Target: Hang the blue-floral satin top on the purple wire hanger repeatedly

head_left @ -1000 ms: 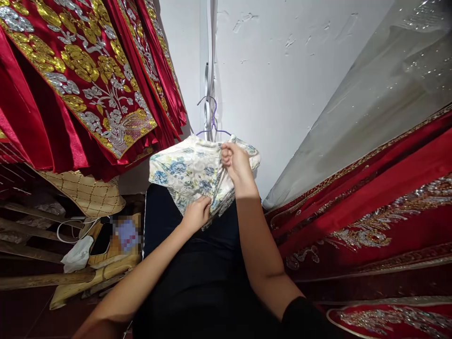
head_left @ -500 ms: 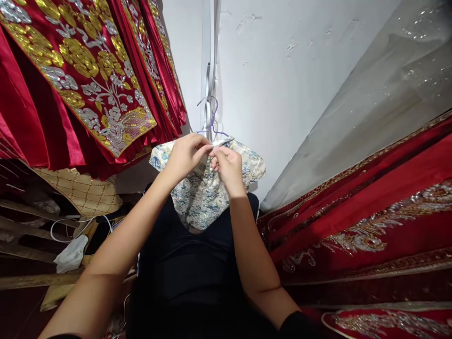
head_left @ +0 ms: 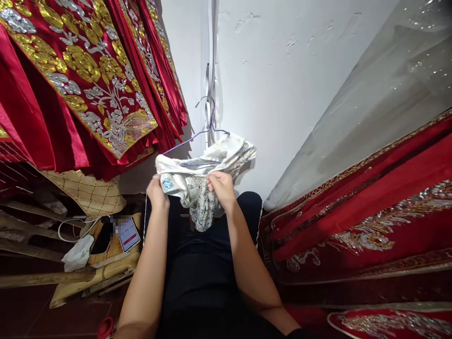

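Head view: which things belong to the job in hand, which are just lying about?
In the job:
- floral garment, gripped by left hand and right hand
- purple hanger, partly inside it

Apparently just about:
- lit phone
- dark phone
- red-gold garment, at left

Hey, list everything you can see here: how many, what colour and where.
Floral garment: one, white with blue print, centre
Hanger: one, purple, in the garment
Wall: one, white, behind
Strip: one, white, up the wall
Embroidered clothing: count unclear, red, gold and silver, upper left
Gridded cloth: one, beige-gold, below that
Lit phone: one, pale screen, lower left
Dark slab: one, black, beside the phone
Cable: one, white, lower left
Crumpled item: one, white, left of the slab
Wooden furniture: count unclear, brown, lower left
Sheer cover: one, whitish, upper right
Beaded fabric: count unclear, red, right
Left hand: one, bare, gripping the garment's left side
Right hand: one, bare, pinching its upper edge
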`<action>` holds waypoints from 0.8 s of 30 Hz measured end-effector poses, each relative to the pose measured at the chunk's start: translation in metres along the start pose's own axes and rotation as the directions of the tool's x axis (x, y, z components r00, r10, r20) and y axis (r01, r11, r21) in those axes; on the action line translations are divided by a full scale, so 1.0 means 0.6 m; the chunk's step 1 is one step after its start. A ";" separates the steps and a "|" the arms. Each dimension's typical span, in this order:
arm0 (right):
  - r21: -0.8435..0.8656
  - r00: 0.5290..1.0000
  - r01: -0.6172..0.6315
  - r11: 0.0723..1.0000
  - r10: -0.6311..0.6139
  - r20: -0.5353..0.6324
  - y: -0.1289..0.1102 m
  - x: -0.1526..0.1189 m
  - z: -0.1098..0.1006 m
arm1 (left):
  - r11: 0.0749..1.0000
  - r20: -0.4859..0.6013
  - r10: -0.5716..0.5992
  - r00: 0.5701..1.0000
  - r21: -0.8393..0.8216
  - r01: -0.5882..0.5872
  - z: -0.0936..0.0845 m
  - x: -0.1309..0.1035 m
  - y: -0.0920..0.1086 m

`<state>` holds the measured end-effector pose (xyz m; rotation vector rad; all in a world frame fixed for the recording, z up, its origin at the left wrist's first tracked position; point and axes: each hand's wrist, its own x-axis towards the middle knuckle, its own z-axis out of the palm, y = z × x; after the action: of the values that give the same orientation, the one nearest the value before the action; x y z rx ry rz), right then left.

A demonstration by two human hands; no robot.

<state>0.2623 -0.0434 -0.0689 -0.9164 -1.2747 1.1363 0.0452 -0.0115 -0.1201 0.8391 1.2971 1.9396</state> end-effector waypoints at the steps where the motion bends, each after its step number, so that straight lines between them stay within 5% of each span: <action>1: -0.002 1.000 -0.022 1.000 0.022 0.022 -0.004 -0.001 -0.005 | 0.999 0.058 -0.043 0.997 0.019 0.042 -0.001 -0.016 -0.024; 5: -0.122 0.971 -0.177 0.977 0.193 0.139 0.007 -0.006 -0.037 | 0.982 0.374 -0.157 0.914 0.159 0.103 -0.001 -0.055 -0.050; 8: -0.307 0.882 -0.298 0.904 0.383 0.273 0.029 -0.008 -0.060 | 0.973 0.519 -0.177 0.836 0.221 0.068 0.003 -0.063 -0.026; 10: -0.356 0.865 -0.328 0.875 0.430 0.259 0.042 -0.007 -0.065 | 0.982 0.556 -0.130 0.821 0.187 0.029 0.012 -0.070 0.001; 13: -0.247 0.955 -0.260 0.933 0.286 0.078 0.056 0.001 -0.057 | 0.999 0.629 0.026 0.777 0.002 -0.036 0.036 -0.092 0.051; 16: 0.033 0.980 -0.131 0.991 0.135 -0.146 0.064 0.012 -0.044 | 0.994 0.738 0.110 0.666 -0.088 -0.067 0.064 -0.127 0.092; 19: 0.314 0.909 -0.062 0.947 0.183 -0.375 0.075 0.022 -0.047 | 0.991 0.795 0.124 0.593 -0.069 -0.116 0.086 -0.161 0.105; 22: 0.354 0.809 -0.068 0.933 0.259 -0.528 0.090 0.026 -0.067 | 0.990 0.796 0.124 0.593 -0.059 -0.128 0.098 -0.179 0.099; 24: 0.313 0.788 -0.140 0.939 0.297 -0.539 0.101 0.027 -0.083 | 0.991 0.788 0.125 0.602 -0.070 -0.114 0.100 -0.182 0.094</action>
<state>0.3030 -0.0097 -0.1288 -1.1224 -0.5101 1.0526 0.1477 -0.0841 -0.0653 1.5826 0.6728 1.3426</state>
